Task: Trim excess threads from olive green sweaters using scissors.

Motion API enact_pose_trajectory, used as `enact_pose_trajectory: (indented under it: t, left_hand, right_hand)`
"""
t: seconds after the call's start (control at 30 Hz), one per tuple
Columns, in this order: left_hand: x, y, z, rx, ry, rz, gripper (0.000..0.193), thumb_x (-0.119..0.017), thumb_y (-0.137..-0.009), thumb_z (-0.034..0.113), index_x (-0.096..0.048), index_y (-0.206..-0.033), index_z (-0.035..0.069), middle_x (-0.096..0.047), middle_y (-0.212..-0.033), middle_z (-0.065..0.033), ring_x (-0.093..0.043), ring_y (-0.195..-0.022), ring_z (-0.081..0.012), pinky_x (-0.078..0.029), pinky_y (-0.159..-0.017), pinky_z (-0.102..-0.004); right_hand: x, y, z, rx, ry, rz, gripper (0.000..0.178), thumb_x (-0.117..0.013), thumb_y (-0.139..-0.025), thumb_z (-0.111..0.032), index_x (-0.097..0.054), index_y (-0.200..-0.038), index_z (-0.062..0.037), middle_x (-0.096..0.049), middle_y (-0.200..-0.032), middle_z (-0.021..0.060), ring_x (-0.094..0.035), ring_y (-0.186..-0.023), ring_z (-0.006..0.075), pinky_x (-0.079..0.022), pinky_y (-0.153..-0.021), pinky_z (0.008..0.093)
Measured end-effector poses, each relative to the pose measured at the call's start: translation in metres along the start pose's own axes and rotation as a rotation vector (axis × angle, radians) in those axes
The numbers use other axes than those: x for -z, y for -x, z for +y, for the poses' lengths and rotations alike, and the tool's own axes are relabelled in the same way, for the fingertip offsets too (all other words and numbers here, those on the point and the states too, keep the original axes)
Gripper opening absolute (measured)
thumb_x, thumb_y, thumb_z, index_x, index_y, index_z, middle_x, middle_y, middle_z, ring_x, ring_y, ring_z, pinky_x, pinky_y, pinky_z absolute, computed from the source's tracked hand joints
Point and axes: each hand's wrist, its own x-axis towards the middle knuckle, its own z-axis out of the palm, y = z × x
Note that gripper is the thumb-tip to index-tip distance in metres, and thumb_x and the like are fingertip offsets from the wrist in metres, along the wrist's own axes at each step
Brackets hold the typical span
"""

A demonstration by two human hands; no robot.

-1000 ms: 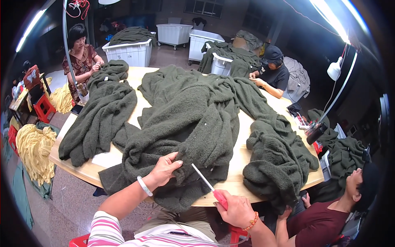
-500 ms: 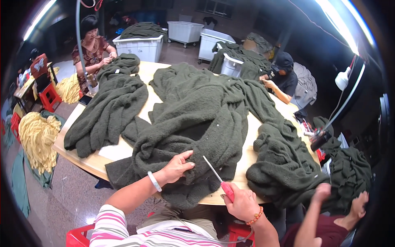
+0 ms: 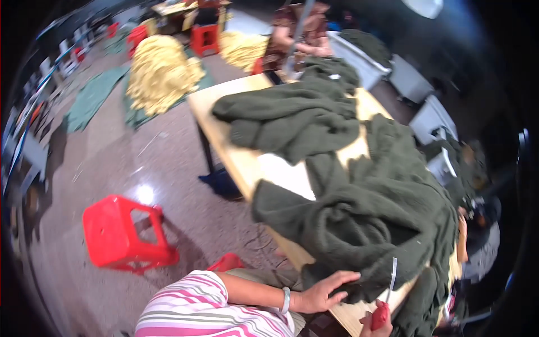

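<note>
A large dark green fleecy cloth or garment [image 3: 359, 210] lies heaped over the near part of the wooden table [image 3: 227, 143]. My left hand [image 3: 325, 292], with a pale bangle at its wrist, rests at the heap's near edge; its fingers are stretched out and grip nothing. At the lower edge my right hand [image 3: 366, 330] is closed round the red handle of a thin metal-shafted tool [image 3: 392, 281]. The shaft points up in front of the fleece, and I cannot tell whether it touches. Much of the right hand is cut off by the picture's rim.
Another dark green fleece [image 3: 297, 112] lies farther along the table, near a seated person [image 3: 283, 42]. A white sheet [image 3: 286, 174] shows between the heaps. To the left are a red stool [image 3: 115, 233] and a yellow cloth pile [image 3: 160, 76]. White tubs [image 3: 432, 121] stand beyond.
The view has swung left and down, bringing the red stool and floor into sight. My left hand's fingers are more spread. The tool stays in my right hand.
</note>
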Motion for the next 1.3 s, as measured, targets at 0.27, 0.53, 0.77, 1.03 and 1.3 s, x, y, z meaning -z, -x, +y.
enact_pose_trajectory:
  t: [0.27,0.53,0.77,1.03,1.3]
  left_hand:
    - [0.041,0.047,-0.006,0.157,0.107,0.001,0.034,-0.051,-0.091,0.003,-0.051,-0.125,0.000,-0.057,-0.108,-0.0155,-0.060,-0.098,-0.0307,-0.048,-0.087,-0.0388]
    - [0.072,0.056,0.002,0.141,0.011,0.135,0.022,-0.053,-0.095,0.008,-0.058,-0.114,-0.001,-0.060,-0.102,-0.0140,-0.062,-0.095,-0.0292,-0.049,-0.083,-0.0360]
    - [0.073,0.058,0.005,0.169,0.013,0.127,0.018,-0.054,-0.095,0.010,-0.059,-0.108,-0.001,-0.062,-0.100,-0.0149,-0.062,-0.091,-0.0295,-0.049,-0.078,-0.0368]
    - [0.063,0.056,0.012,0.237,0.062,0.069,0.016,-0.056,-0.089,0.010,-0.060,-0.101,0.000,-0.063,-0.091,-0.0134,-0.063,-0.081,-0.0285,-0.049,-0.071,-0.0377]
    - [0.055,0.032,0.010,0.349,0.119,-0.103,0.020,-0.053,-0.098,0.011,-0.064,-0.111,0.002,-0.065,-0.102,-0.0084,-0.066,-0.087,-0.0160,-0.053,-0.075,-0.0290]
  right_hand:
    - [-0.026,-0.050,-0.061,0.420,0.151,-0.150,0.043,-0.061,-0.088,0.001,-0.051,-0.131,0.0038,-0.064,-0.105,0.0098,-0.062,-0.089,0.0150,-0.051,-0.080,0.0275]
    - [-0.060,-0.060,-0.122,0.272,0.178,-0.307,0.040,-0.060,-0.093,-0.006,-0.051,-0.131,0.0040,-0.066,-0.103,0.0121,-0.064,-0.082,0.0156,-0.053,-0.073,0.0272]
    - [-0.067,-0.058,-0.137,0.293,0.153,-0.347,0.041,-0.060,-0.093,-0.009,-0.051,-0.131,0.0045,-0.067,-0.105,0.0140,-0.065,-0.082,0.0169,-0.054,-0.075,0.0295]
    - [-0.049,-0.050,-0.099,0.234,0.100,-0.316,0.042,-0.060,-0.093,-0.007,-0.051,-0.132,0.0031,-0.067,-0.106,0.0133,-0.066,-0.083,0.0180,-0.053,-0.077,0.0290]
    - [-0.028,-0.044,-0.047,0.205,-0.056,-0.025,0.038,-0.066,-0.083,0.000,-0.059,-0.121,0.0006,-0.062,-0.072,0.0066,-0.060,-0.065,0.0132,-0.049,-0.066,0.0268]
